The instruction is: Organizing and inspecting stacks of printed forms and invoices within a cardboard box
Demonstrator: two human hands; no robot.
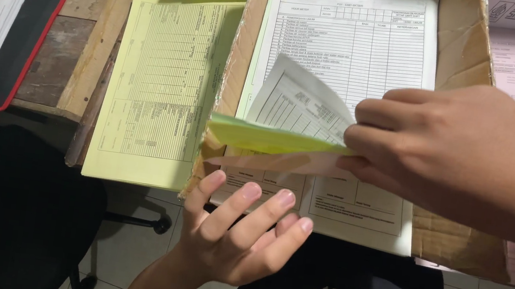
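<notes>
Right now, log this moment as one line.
right hand: pinching white, yellow and pink form sheets | left hand: open, palm up below the sheets | place: cardboard box of white forms

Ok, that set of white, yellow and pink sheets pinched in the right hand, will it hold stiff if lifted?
Probably not. The sheets already curl and sag away from the right hand, so they look thin and floppy. Likely very light. The layers fan apart, so they may slip; the open left hand beneath could support them.

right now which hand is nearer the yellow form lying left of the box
Left. The left hand hovers open just below the yellow form, near its lower right corner; the right hand is farther off over the box, pinching folded sheets.
</notes>
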